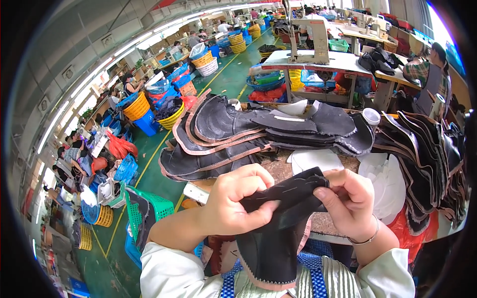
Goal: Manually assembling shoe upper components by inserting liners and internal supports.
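Note:
A black boot upper (268,256) with a pinkish, zigzag-stitched edge hangs in front of my chest. My left hand (241,201) pinches its folded top band between thumb and fingers. At the band's other end, my right hand (350,201) grips the corner with thumb and forefinger. Short pale stitch marks run along the band. Just beyond my hands, stacked black uppers (218,121) with the same pinkish edges lie on the worktable, beside a pile of black padded pieces (333,119). White curved pieces (385,186) lie next to my right hand.
More black uppers (422,159) are heaped at the right, over red plastic (417,233). A white cup (371,116) stands behind. A green basket (161,206) sits at the left by the aisle (149,174). A sewing machine (315,39) and a seated person (435,74) are farther off.

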`<state>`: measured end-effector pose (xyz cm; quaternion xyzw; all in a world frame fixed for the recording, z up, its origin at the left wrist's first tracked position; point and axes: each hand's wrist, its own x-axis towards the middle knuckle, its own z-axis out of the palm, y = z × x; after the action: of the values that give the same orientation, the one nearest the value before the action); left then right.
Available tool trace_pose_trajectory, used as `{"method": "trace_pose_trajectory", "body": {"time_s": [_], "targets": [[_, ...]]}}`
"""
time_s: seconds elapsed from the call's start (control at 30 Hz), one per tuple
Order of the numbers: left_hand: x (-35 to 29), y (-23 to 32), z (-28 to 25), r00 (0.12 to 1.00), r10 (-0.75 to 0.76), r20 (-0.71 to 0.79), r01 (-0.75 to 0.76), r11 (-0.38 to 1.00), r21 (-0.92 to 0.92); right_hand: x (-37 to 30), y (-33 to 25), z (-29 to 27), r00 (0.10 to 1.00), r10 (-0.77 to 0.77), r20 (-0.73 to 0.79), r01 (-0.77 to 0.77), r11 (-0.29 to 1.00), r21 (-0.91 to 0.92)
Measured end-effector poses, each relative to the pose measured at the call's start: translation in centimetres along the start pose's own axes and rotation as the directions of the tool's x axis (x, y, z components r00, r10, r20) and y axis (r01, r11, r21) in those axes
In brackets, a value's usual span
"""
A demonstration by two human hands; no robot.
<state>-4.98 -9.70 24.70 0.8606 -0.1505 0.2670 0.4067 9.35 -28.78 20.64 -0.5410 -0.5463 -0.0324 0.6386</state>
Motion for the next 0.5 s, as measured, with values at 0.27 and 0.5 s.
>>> {"method": "trace_pose_trajectory", "body": {"time_s": [0.27, 0.5], "targets": [[0.8, 0.8, 0.0, 0.991, -0.12, 0.061, 0.121, 0.993, -0.012, -0.5, 0.5, 0.1, 1.0, 0.027, -0.016, -0.027, 1.0, 0.008], [1.6, 1.0, -0.1, 0.984, -0.125, 0.125, 0.123, 0.992, 0.028, -0.3, 0.5, 0.4, 0.999, 0.041, -0.031, -0.041, 0.999, 0.022]]}}
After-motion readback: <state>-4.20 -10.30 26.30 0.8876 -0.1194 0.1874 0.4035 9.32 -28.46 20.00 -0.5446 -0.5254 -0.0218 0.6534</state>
